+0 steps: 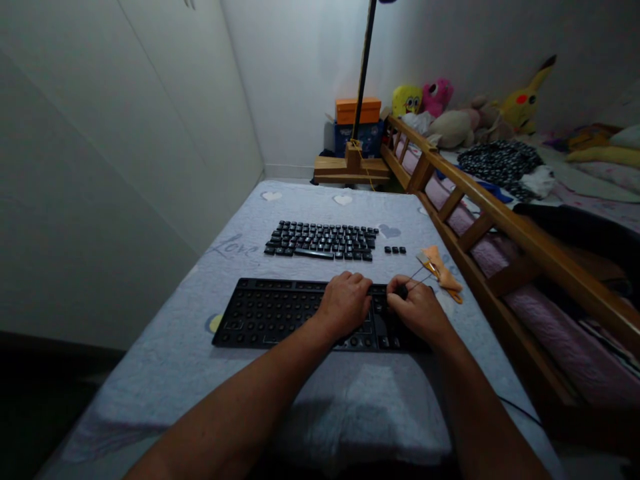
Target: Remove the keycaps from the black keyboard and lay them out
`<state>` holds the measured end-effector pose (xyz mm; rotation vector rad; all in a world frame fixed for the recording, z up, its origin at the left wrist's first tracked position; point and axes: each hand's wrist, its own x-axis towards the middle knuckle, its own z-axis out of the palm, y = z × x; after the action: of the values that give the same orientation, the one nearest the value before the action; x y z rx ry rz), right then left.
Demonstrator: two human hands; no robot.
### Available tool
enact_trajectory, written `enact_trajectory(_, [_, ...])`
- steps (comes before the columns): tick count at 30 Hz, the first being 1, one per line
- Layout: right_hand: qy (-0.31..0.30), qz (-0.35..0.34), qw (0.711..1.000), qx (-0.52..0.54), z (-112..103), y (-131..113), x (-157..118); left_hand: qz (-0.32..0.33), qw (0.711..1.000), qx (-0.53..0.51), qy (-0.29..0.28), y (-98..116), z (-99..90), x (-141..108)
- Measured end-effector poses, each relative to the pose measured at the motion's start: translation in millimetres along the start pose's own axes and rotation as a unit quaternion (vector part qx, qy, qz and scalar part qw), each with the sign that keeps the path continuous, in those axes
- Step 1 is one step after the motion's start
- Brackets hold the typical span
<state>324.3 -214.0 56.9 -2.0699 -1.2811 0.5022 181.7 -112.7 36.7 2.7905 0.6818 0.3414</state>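
Observation:
A black keyboard (280, 308) lies flat on the cloth-covered table, its left and middle part stripped of keycaps so the switch stems show. My left hand (345, 301) rests over its middle, fingers curled and pressed down near the far edge. At the keyboard's right end my right hand (413, 305) is closed in a pinch on a wire keycap puller (418, 272), whose thin wires stick out toward the far right. Something small and black shows at the pinching fingertips. Some keycaps (385, 341) are still seated near the right hand, which hides part of that end.
Loose black keycaps (325, 240) lie in keyboard-like rows beyond the keyboard, with three small keycaps (395, 250) apart at their right. An orange cloth-like item (440, 267) lies at the table's right. A wooden bed rail (480, 200) borders that side; a white cabinet (125, 167) stands left.

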Motion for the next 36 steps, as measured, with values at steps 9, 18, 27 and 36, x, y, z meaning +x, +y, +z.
enact_trajectory(9, [0.001, -0.067, 0.997, -0.037, 0, -3, -7, 0.003, 1.0, -0.003, 0.007, -1, 1.6, 0])
enact_trajectory(18, [-0.028, -0.046, 0.998, -0.042, -4, -2, -14, 0.001, 1.0, 0.0, 0.003, 0, -0.1, -1])
enact_trajectory(27, [-0.029, -0.074, 0.996, -0.036, -2, 4, -17, -0.004, 1.0, -0.004, 0.001, 0, 1.2, 0])
enact_trajectory(36, [0.007, -0.112, 0.992, -0.062, 5, 6, -22, -0.007, 1.0, -0.005, -0.001, 0, 0.7, 0])
